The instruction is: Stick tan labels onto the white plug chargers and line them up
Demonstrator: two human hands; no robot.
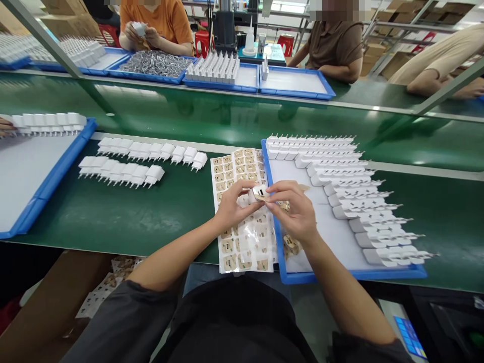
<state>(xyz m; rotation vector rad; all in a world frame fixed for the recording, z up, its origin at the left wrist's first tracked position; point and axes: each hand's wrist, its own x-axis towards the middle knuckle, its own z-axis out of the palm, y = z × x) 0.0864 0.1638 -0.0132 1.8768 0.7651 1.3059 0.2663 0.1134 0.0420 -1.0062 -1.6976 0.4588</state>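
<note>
My left hand [237, 203] is closed around a white USB charger [259, 192], its port side turned up toward me. My right hand [295, 207] pinches at the charger's near edge, where a thin tan piece, seemingly a sticker or its backing, shows between the fingertips. Under both hands lies a sheet of tan stickers [229, 247], several of its places bare. It rests against the left wall of a blue tray [278, 242], which holds rows of white chargers [340, 194]. Crumpled tan scraps [291, 245] lie in this tray, partly behind my right hand.
Two rows of white plug chargers [121, 171] stand on the green bench [181, 222] at left. Beyond them is another blue tray [49, 176], with a co-worker's hand [5, 126] at its edge. Across the belt [181, 113], people sit behind trays of chargers and metal parts [155, 64].
</note>
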